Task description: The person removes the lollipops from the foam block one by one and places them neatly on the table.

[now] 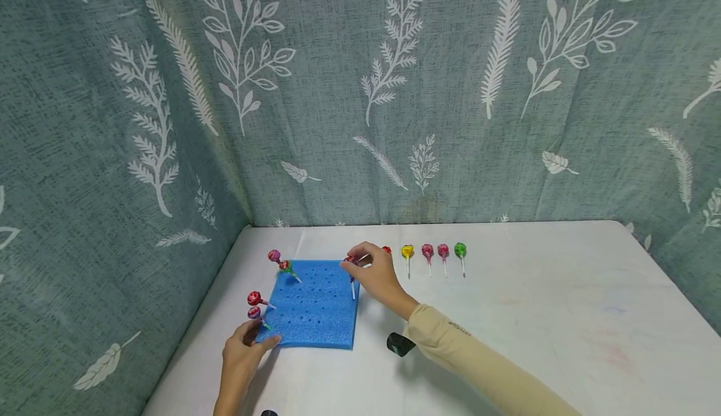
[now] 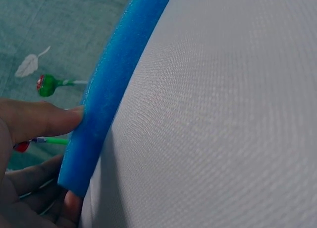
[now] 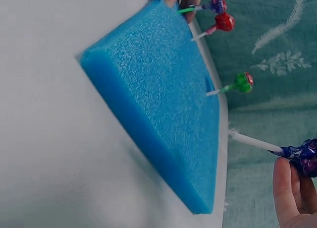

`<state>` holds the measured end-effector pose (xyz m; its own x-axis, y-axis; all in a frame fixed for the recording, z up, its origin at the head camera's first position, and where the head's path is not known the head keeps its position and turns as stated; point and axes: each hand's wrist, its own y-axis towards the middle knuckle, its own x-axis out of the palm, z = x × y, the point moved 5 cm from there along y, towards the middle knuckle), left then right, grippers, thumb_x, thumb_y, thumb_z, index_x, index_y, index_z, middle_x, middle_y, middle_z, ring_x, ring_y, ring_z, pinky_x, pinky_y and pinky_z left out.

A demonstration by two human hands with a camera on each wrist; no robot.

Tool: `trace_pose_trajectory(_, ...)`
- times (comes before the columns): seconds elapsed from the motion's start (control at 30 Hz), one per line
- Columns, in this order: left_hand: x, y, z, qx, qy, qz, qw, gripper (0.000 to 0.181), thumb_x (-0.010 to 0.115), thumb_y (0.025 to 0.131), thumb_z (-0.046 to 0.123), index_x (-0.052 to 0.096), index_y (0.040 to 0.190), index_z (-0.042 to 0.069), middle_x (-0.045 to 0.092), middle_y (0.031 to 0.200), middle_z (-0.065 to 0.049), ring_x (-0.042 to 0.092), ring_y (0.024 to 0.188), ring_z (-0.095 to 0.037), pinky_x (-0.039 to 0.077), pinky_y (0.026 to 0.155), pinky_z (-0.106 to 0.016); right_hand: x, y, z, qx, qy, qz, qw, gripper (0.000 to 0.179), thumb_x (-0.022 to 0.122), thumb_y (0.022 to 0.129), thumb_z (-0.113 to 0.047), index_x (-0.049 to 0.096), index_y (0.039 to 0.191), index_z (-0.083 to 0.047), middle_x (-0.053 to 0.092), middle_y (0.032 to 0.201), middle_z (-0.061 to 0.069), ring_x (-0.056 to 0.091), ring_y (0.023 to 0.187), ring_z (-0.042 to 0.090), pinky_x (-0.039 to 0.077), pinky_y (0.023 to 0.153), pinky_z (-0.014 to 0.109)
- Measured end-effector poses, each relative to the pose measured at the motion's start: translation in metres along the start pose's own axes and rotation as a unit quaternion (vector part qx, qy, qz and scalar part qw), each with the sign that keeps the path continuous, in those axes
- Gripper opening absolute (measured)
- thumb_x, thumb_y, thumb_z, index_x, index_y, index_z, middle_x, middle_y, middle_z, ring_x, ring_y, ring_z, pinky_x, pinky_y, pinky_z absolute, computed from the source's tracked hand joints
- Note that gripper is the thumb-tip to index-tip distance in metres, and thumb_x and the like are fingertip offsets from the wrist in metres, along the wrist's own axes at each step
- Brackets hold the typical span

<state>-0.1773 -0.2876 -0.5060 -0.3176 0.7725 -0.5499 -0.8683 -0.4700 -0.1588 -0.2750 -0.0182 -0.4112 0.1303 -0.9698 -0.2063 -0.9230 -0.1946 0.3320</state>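
A blue foam block [image 1: 315, 336] with small holes in its top lies on the table. My left hand [image 1: 241, 352] grips its near left corner, thumb [image 2: 49, 120] along the near side. Several lollipops stand in the block's left part, among them a red one [image 1: 255, 298], a green one [image 3: 242, 82] and a purple one [image 1: 274, 255]. Over the block's far right part, my right hand [image 1: 380, 276] pinches a lollipop in a dark purple wrapper [image 3: 303, 154] near its head. Its white stick [image 3: 255, 142] points down, the tip apart from the foam in the right wrist view.
To the right of the block lie lollipops in a row: a red one [image 1: 387, 249] partly behind my right hand, a yellow one [image 1: 407, 251], two pink ones [image 1: 428, 252] and a green one [image 1: 460, 250]. A black object [image 1: 400, 344] sits below my right wrist. A patterned curtain [image 1: 338, 91] surrounds the table.
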Motion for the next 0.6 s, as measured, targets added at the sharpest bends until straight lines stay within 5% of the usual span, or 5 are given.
trace_pose_trajectory(0.23,0.000,0.001,-0.001,0.001,0.000,0.001,1.0000,0.070,0.072,0.070,0.023,0.037,0.127,-0.001,0.042,0.121,-0.025,0.038,0.107,-0.037,0.033,0.094,-0.050,-0.006,0.002,0.025,0.023,-0.012,0.008,0.9996,0.024,0.068,0.075,-0.023,0.062,0.091,-0.007,0.059,0.084,0.007,0.056,0.073,0.022,0.048,0.062,0.027)
trace_pose_trajectory(0.6,0.000,0.000,0.000,0.024,-0.018,-0.004,0.9996,0.070,0.073,0.069,0.023,0.039,0.125,-0.002,0.044,0.122,-0.025,0.041,0.108,-0.035,0.034,0.093,-0.048,-0.015,-0.005,0.035,0.032,-0.017,0.009,0.9993,0.020,0.068,0.076,-0.022,0.062,0.089,-0.007,0.058,0.083,0.003,0.057,0.070,0.018,0.050,0.059,0.026)
